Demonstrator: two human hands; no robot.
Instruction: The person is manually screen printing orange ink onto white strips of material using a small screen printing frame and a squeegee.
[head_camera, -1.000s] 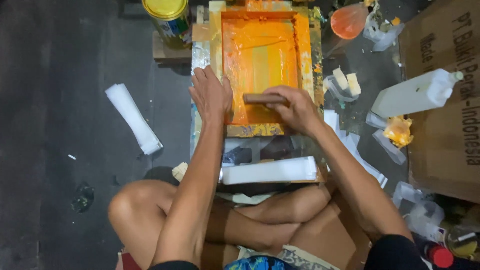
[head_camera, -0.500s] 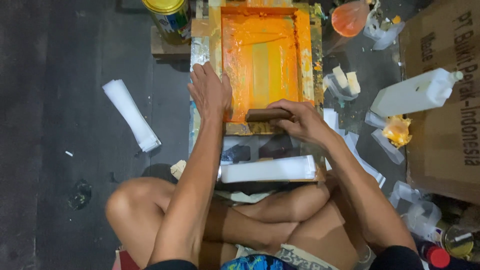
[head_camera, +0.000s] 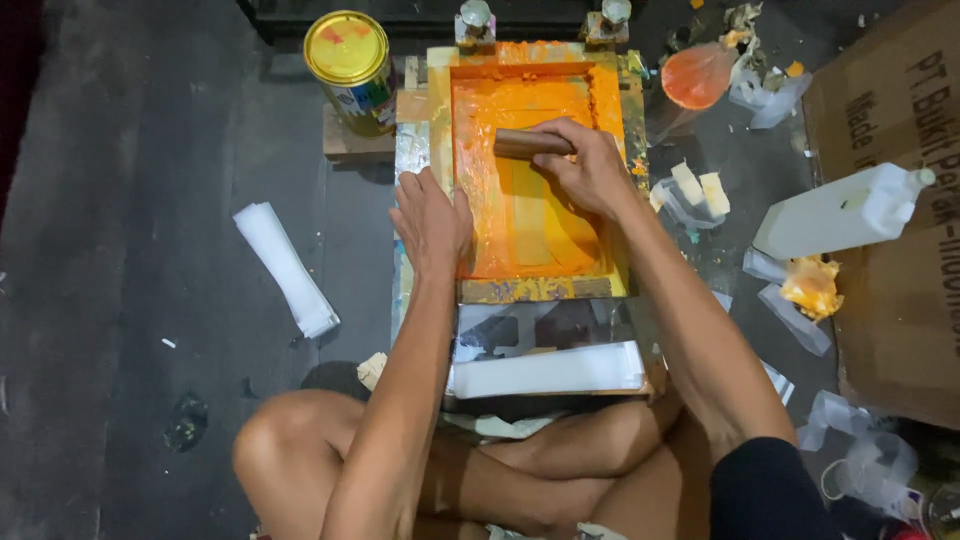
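Squeegee (head_camera: 530, 143) sits gripped in right hand (head_camera: 590, 168) over the orange screen frame (head_camera: 530, 290); left hand (head_camera: 432, 218) presses flat, fingers spread, on the frame's left edge.

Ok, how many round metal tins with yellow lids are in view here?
1. The round metal tin with a yellow lid stands on a wooden block, left of the orange-inked printing screen frame. Others may lie outside the picture.

Likely print workshop, ink-smeared screen frame (head_camera: 530, 170), paint can (head_camera: 350, 70), stained floor (head_camera: 120, 250)
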